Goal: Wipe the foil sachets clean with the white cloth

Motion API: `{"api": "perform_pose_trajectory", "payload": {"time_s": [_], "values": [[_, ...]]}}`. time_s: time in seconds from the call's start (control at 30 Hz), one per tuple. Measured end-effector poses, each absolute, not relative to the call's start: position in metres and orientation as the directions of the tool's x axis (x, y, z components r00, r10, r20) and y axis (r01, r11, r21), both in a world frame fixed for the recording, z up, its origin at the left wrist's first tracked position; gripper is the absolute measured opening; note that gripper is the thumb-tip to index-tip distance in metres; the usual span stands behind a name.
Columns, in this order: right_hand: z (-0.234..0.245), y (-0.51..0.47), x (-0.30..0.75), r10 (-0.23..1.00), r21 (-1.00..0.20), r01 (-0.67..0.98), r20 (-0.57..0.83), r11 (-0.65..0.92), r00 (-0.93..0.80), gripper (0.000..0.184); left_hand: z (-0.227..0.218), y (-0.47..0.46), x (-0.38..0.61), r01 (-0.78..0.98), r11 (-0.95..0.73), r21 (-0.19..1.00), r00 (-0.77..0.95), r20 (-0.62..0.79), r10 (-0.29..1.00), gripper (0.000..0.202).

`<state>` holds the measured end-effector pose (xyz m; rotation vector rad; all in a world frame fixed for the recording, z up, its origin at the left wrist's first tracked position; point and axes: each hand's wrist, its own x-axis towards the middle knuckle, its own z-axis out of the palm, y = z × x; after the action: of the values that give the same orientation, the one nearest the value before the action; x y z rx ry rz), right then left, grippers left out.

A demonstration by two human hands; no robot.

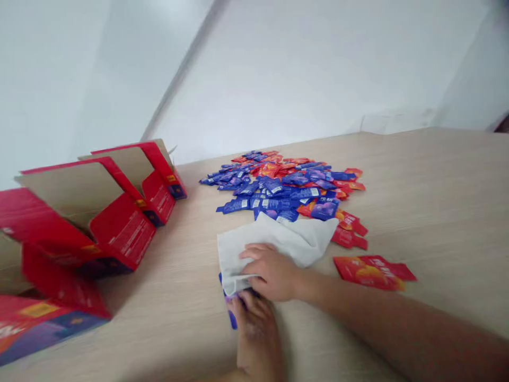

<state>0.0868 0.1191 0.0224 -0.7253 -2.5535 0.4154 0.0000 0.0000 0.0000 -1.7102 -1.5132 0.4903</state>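
One tip: press evenly, right hand (272, 271) spread on white cloth (292, 239), left hand (256, 322) on blue packet (233, 320), can't tell if it's pinching

We see only an edge of the blue packet (233, 320); the white cloth (240, 246) and the left hand (256, 317) appear to hide the rest. The left border cuts off the nearest red box (59, 278). The piled packets (274, 185) are too small to read.
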Motion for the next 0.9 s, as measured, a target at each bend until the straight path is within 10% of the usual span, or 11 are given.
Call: {"api": "perform_pose_trajectory", "payload": {"time_s": [0.9], "values": [[0.025, 0.119, 0.086, 0.517, -0.428, 0.356, 0.358, 0.831, -0.777, 0.026, -0.019, 0.005, -0.012, 0.716, -0.019, -0.697, 0.273, 0.256, 0.927, 0.037]]}}
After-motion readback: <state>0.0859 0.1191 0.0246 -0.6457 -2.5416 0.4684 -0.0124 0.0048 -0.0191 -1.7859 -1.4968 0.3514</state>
